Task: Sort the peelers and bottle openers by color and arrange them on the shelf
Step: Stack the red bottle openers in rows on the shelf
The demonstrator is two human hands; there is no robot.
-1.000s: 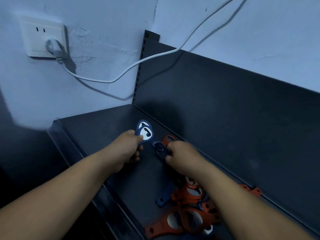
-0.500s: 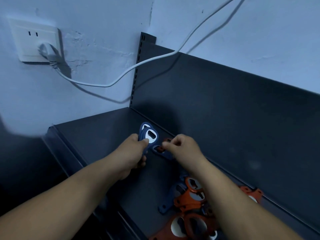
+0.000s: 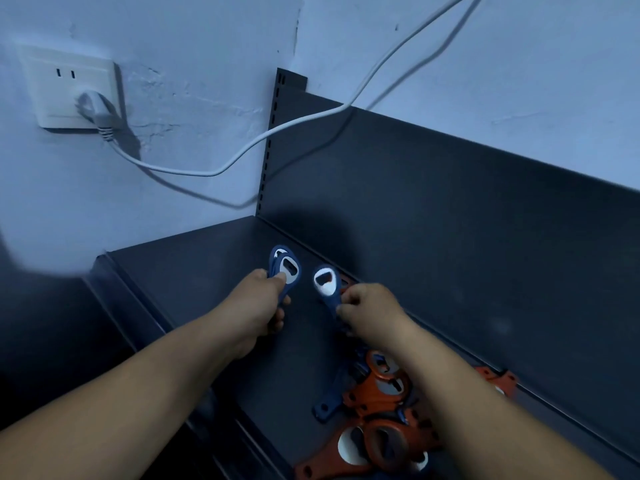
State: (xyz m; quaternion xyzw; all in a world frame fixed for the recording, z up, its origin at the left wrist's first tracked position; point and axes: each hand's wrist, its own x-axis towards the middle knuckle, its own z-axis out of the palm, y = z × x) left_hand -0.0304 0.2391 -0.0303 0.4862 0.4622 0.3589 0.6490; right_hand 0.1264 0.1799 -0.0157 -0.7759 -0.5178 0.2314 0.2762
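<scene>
Evidently the blue group was being gathered at this moment. A small stack of blue bottle openers (image 3: 285, 270), two at least, was gripped by the handles in the left hand (image 3: 258, 304). Its fingers were curled round them and its thumb was pressed on the topmost one, above the far left part of the dark shelf (image 3: 194, 268). A single blue bottle opener (image 3: 325, 284) was pinched by its handle between the thumb and fingertips of the right hand (image 3: 372, 311). Its head was raised and turned toward the camera, just beside the stack but apart from it. Whether either load was touching the shelf could not be told. Nearer the camera, on the right of the shelf, a mixed pile (image 3: 381, 400) of orange and blue openers lay unsorted. One orange opener (image 3: 497, 379) was seen apart from it against the back panel (image 3: 450, 244). No peeler could be made out with certainty. The sorting was judged to be in its early part. For the next move, the single opener would probably need to be laid onto the stack with heads aligned, so that the set could be put down together at the left end. A loosened left thumb would be called for to admit it without the held ones being let slip.
</scene>
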